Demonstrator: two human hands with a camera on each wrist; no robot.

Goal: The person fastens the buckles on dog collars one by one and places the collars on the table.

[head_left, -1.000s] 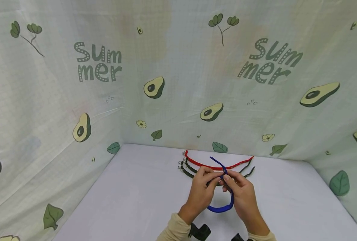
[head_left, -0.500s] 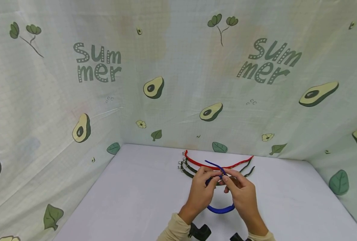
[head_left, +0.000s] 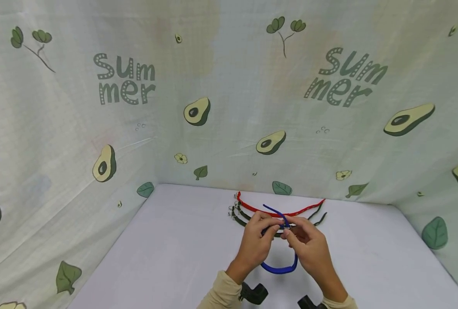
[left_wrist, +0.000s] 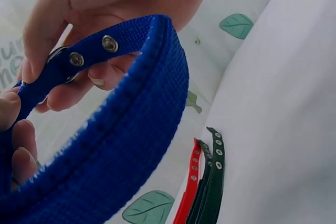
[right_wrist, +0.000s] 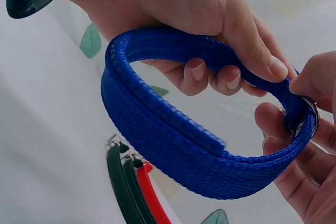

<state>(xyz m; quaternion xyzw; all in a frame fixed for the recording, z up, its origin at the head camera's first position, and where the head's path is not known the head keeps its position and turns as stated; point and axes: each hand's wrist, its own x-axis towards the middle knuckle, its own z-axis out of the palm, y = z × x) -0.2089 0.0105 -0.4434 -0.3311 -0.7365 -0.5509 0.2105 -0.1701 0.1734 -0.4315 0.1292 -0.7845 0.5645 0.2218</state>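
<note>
Blue webbing collar (head_left: 279,268), judged light, floppy, grippy, is pinched at its 12 o'clock buckle end by left hand (head_left: 257,244) and right hand (head_left: 311,248), best held there.

The blue collar (head_left: 279,268) loop hangs a little lower and more to the left than a second ago. Its free tail now points lower, nearer the hands

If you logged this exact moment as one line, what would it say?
left hand: pinches blue collar | right hand: pinches its buckle end | collar: curved into a loop above table | red collar, dark green collars: lying behind
</note>
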